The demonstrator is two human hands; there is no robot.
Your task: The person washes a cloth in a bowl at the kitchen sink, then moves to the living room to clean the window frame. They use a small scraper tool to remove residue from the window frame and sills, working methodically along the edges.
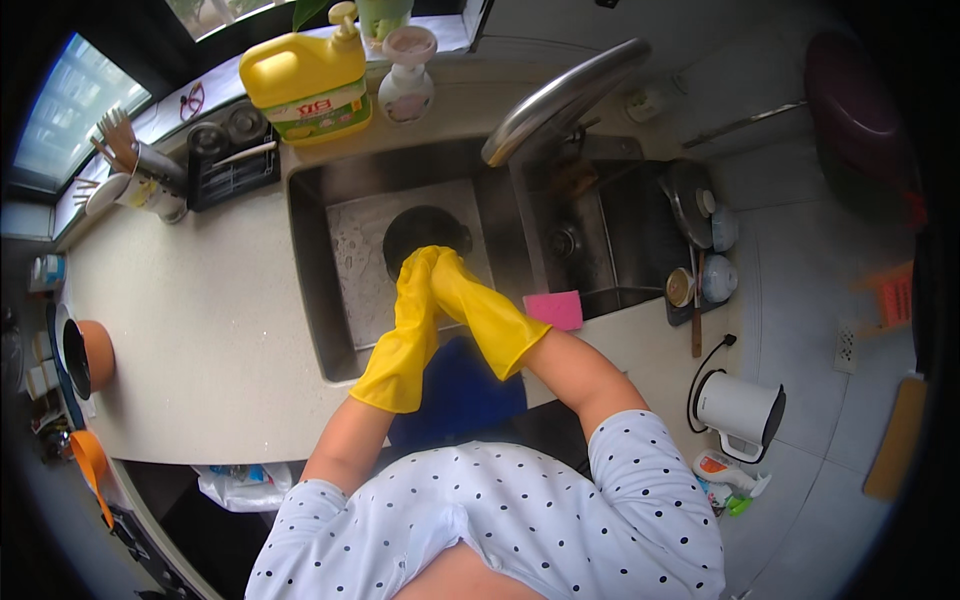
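Yellow rubber gloves cover both my hands above the left sink basin (318,290). My left hand (416,272) and my right hand (446,266) are pressed against each other, fingers closed together. Whatever lies between them, if anything, is hidden. Just beyond the fingertips, a round black pan or pot (425,225) sits on the basin floor, its near edge partly covered by the gloves. A curved metal faucet (570,95) reaches over the divider between the basins. On the front rim to the right lies a pink sponge or cloth (553,310).
A yellow detergent jug (310,85) and a soap pump bottle (407,75) stand behind the sink. Utensil holders (150,180) are at the back left. Bowls (718,278) and a pot lid (687,205) sit right of the second basin (600,300), near a white kettle (738,412).
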